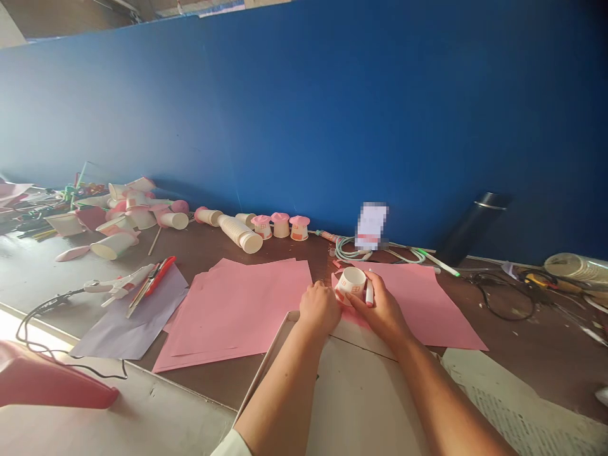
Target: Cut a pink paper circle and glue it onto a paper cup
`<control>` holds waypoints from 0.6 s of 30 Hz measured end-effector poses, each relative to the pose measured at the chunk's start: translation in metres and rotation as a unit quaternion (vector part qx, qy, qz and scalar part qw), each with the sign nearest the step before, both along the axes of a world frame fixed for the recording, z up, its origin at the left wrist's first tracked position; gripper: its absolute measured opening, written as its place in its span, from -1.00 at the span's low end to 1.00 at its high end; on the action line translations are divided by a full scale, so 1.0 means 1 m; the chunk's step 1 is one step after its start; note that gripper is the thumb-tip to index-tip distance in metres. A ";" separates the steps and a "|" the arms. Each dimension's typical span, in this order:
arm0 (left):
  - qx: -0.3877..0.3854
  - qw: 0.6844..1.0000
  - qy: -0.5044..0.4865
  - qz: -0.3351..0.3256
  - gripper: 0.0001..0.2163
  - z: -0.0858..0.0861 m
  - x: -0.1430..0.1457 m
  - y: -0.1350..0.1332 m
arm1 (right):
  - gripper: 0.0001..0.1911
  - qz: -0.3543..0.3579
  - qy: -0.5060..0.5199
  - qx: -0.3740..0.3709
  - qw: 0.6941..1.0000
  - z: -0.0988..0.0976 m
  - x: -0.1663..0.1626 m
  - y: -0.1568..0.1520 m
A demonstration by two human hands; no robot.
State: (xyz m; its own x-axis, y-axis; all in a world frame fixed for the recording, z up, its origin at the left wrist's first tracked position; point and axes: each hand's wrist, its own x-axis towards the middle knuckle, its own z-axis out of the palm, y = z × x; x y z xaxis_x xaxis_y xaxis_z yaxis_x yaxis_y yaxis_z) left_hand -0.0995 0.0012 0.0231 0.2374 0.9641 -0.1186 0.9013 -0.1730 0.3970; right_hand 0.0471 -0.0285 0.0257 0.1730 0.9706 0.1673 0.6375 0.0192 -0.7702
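A small white paper cup (352, 280) with window shapes drawn in orange-red is between my hands, its open mouth facing up toward me. My left hand (320, 309) is closed at the cup's left side, its fingertips mostly hidden. From the right, my right hand (384, 309) grips the cup, thumb across its front. A white marker (369, 292) with a pinkish-red end stands upright between that hand's fingers and the cup. Pink colour shows on the pale box (365, 392) under my hands.
Pink sheets (237, 310) lie on the brown table, left and right. Behind stand several pink-topped cups (299, 229) and a cup stack (240, 233). A glue gun (121, 283) and red cutter (154, 282) lie left. Cables (349, 250) and a dark bottle (470, 225) are right.
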 end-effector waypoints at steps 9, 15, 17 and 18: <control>0.031 0.999 -0.033 0.010 -0.75 0.000 -0.004 0.004 | -0.40 -0.003 -0.016 0.027 1.000 -0.017 0.005 0.006; 0.144 0.966 -0.189 0.097 -0.62 0.008 -0.006 0.008 | -0.43 -0.004 -0.047 0.031 0.998 -0.026 0.008 0.011; 0.155 0.955 -0.231 0.100 -0.61 0.008 -0.005 0.008 | -0.43 -0.004 -0.047 0.020 0.999 -0.026 0.009 0.012; 0.157 0.951 -0.246 0.098 -0.61 0.007 -0.004 0.009 | -0.43 -0.004 -0.046 0.017 0.999 -0.026 0.009 0.012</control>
